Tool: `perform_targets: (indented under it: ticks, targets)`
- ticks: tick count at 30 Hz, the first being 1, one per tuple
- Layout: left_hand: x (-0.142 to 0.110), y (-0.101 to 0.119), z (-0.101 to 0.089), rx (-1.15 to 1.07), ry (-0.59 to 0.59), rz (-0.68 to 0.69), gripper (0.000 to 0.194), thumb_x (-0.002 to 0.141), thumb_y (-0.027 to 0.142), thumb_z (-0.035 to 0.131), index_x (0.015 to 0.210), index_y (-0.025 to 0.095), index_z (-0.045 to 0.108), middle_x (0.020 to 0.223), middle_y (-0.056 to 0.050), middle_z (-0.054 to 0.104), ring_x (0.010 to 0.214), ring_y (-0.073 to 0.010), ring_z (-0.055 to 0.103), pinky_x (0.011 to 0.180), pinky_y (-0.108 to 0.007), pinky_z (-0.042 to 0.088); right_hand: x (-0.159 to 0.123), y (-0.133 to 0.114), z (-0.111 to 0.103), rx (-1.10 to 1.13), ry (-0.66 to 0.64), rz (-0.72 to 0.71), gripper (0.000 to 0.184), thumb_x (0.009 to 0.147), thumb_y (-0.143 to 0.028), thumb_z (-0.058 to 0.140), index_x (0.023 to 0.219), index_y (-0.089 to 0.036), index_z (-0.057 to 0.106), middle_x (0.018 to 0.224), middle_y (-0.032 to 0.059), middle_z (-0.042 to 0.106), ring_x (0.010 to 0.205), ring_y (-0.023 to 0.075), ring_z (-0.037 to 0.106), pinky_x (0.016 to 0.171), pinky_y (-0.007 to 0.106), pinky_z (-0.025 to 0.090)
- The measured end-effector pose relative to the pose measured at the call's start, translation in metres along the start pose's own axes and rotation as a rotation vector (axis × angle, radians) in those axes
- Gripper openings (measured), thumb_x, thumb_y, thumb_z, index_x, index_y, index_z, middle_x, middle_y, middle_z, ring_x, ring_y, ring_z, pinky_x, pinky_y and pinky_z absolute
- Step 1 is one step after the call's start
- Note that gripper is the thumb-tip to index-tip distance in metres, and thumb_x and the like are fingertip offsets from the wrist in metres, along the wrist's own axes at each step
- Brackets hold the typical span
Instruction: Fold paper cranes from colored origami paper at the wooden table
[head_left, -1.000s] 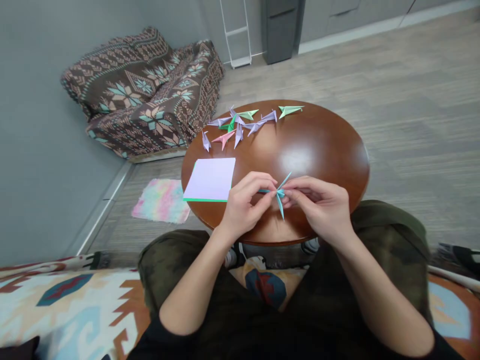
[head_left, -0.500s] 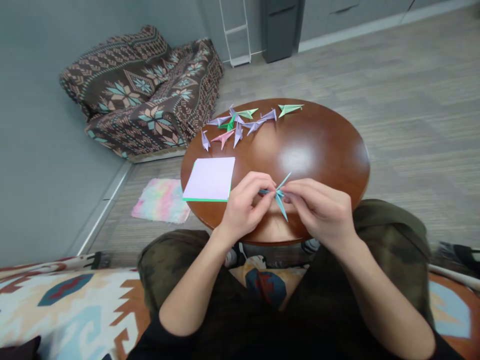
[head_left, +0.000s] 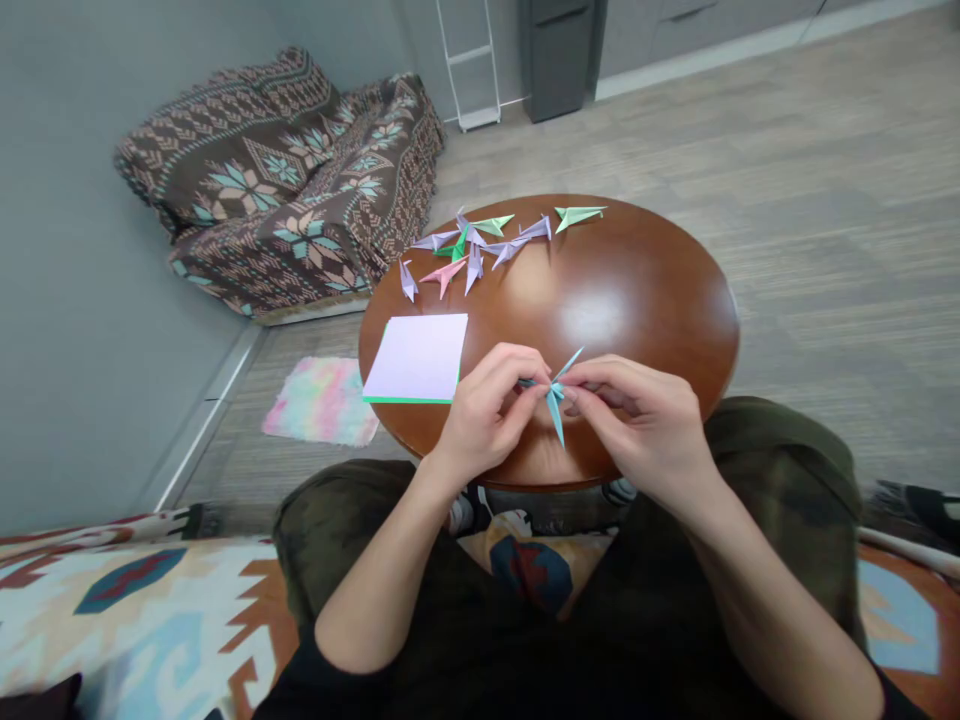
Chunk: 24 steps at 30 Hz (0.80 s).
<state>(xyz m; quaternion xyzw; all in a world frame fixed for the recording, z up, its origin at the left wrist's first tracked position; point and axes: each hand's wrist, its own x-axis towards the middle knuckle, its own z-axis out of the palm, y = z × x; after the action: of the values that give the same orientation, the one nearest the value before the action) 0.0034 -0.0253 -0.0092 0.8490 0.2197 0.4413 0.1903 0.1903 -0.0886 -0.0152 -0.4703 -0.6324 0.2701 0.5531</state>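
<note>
Paper shape (head_left: 556,405), light blue and folded into thin points, is what I see from far away, held over the near side of the round brown desk (head_left: 652,330). The person's left hand (head_left: 491,410) pinches its left side between thumb and fingers. The right hand (head_left: 645,415) pinches its right side, close to the middle. The fingertips of both hands are very near each other.

Two points stick out like wings, and that is its long way. One points away from the person and leans right. The other points back toward the person's lap, leaning right just a little. A thin bit pokes left, in among the left fingers. The fingers cover some of it, so I can't tell how the middle is folded.

Just beside the left hand lies a flat pile of paper (head_left: 416,355), light purple on top with green peeking out underneath. Past it, at the far left of the desk, I see small folded birds: purple birds (head_left: 474,268), a pink bird (head_left: 444,275), a dark green bird (head_left: 454,247) and two pale green birds (head_left: 579,217). Behind them, on the floor, is a sofa (head_left: 315,200) with a brown patterned cover.
</note>
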Motion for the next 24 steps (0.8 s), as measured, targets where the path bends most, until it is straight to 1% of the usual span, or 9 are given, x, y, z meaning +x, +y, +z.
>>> perform_targets:
  ticks: [5,7,9,12,14,20,24]
  targets:
    - [-0.0009,0.0006,-0.0008,0.006,-0.037,0.002,0.006,0.101,0.015,0.059,0.100,0.020,0.061,0.099,-0.007,0.069,0.094,-0.0178,0.066,0.083,-0.032,0.054,-0.0020,0.0020,-0.0001,0.086,-0.011,0.113,0.004,0.095,-0.025,0.071,0.095,-0.023,0.075,0.090,0.0049,0.076,0.076,0.0208,0.074,0.071,0.035,0.064]
    - [-0.0015,0.0006,-0.0008,0.011,-0.062,-0.007,0.006,0.102,0.016,0.058,0.100,0.020,0.061,0.097,-0.007,0.068,0.091,-0.0175,0.065,0.081,-0.031,0.054,-0.0021,0.0022,-0.0006,0.090,-0.012,0.120,0.004,0.094,-0.025,0.071,0.094,-0.023,0.074,0.089,0.0050,0.076,0.077,0.0213,0.073,0.072,0.035,0.062]
    - [-0.0018,0.0003,-0.0005,0.018,-0.079,-0.008,0.006,0.102,0.016,0.056,0.100,0.020,0.060,0.096,-0.007,0.068,0.090,-0.0175,0.065,0.080,-0.031,0.054,-0.0012,0.0015,-0.0017,0.031,-0.014,0.064,0.004,0.094,-0.020,0.070,0.094,-0.022,0.074,0.089,0.0048,0.076,0.077,0.0206,0.072,0.073,0.034,0.060]
    - [-0.0018,-0.0006,0.0001,0.026,-0.087,0.008,0.007,0.102,0.015,0.056,0.100,0.020,0.060,0.096,-0.007,0.068,0.091,-0.0175,0.065,0.080,-0.031,0.053,0.0015,-0.0006,-0.0041,-0.109,-0.031,-0.067,0.010,0.093,-0.014,0.066,0.092,-0.021,0.073,0.089,0.0044,0.077,0.077,0.0188,0.070,0.074,0.033,0.056]
    - [-0.0015,-0.0009,0.0002,0.029,-0.086,0.015,0.007,0.102,0.014,0.056,0.100,0.020,0.060,0.095,-0.007,0.068,0.091,-0.0174,0.065,0.080,-0.030,0.053,0.0033,-0.0018,-0.0055,-0.159,-0.046,-0.113,0.012,0.094,-0.012,0.064,0.092,-0.021,0.072,0.088,0.0043,0.076,0.075,0.0181,0.070,0.072,0.032,0.055]
    - [-0.0007,0.0006,-0.0011,0.028,-0.086,-0.008,0.007,0.103,0.017,0.055,0.099,0.020,0.060,0.095,-0.007,0.068,0.090,-0.0179,0.066,0.079,-0.031,0.054,0.0043,-0.0028,-0.0077,-0.157,-0.067,-0.133,0.011,0.096,-0.015,0.064,0.096,-0.022,0.072,0.090,0.0046,0.077,0.078,0.0185,0.072,0.073,0.031,0.056]
    - [-0.0007,0.0011,-0.0015,0.008,-0.090,-0.002,0.007,0.103,0.017,0.056,0.099,0.020,0.060,0.095,-0.007,0.069,0.090,-0.0179,0.066,0.079,-0.031,0.054,0.0043,-0.0030,-0.0085,-0.157,-0.077,-0.141,0.012,0.096,-0.013,0.063,0.095,-0.023,0.070,0.088,0.0040,0.076,0.076,0.0180,0.070,0.071,0.031,0.056]
